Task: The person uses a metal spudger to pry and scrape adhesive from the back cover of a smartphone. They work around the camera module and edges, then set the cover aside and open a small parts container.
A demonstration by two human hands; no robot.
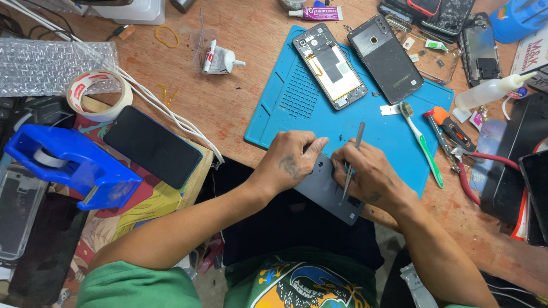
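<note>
Phone repair workshop, blue work mat (297,102), opened phones (329,65), tweezers (351,162), tape rolls (98,94)

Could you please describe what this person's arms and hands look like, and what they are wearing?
Both forearms are bare, with short green sleeves at the upper arms. The left hand has a small dark tattoo on its back. The right hand wears no glove, ring or watch.

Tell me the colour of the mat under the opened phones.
Blue; the work mat shows best in the head view.
</note>
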